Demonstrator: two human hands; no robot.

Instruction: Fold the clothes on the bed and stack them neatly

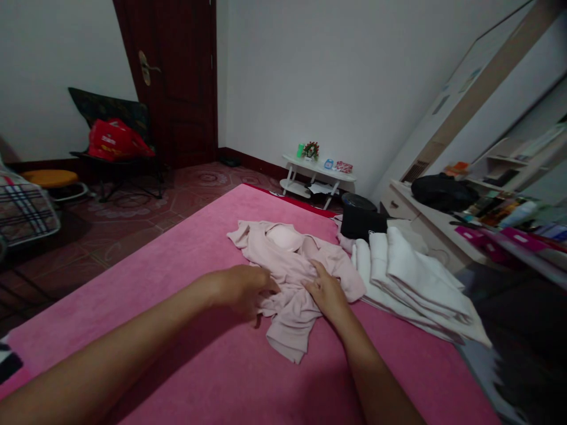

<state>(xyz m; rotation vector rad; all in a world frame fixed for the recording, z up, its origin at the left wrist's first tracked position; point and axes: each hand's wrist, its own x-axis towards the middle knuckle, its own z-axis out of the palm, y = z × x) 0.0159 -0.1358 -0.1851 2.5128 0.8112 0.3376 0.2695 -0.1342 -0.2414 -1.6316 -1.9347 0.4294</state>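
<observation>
A crumpled pale pink long-sleeved top (287, 260) lies on the pink bed cover (186, 283). Its neckline faces away from me, and a smooth, paler, cup-like piece shows inside. At the near left side of the cloth is my left hand (245, 289), palm down, with curved fingers apart; some fingertips are hidden by the hand itself. My right hand (326, 292) rests on the right part of the top, its thumb and forefinger spread over the fabric.
To the right sit folded white cloths (411, 277) and a black pouch (363, 222). Beyond the bed stands a small white table (319, 166) with a plant. A cluttered dresser (411, 203) lines the right; a chair holding a red bag (117, 140) stands by the door.
</observation>
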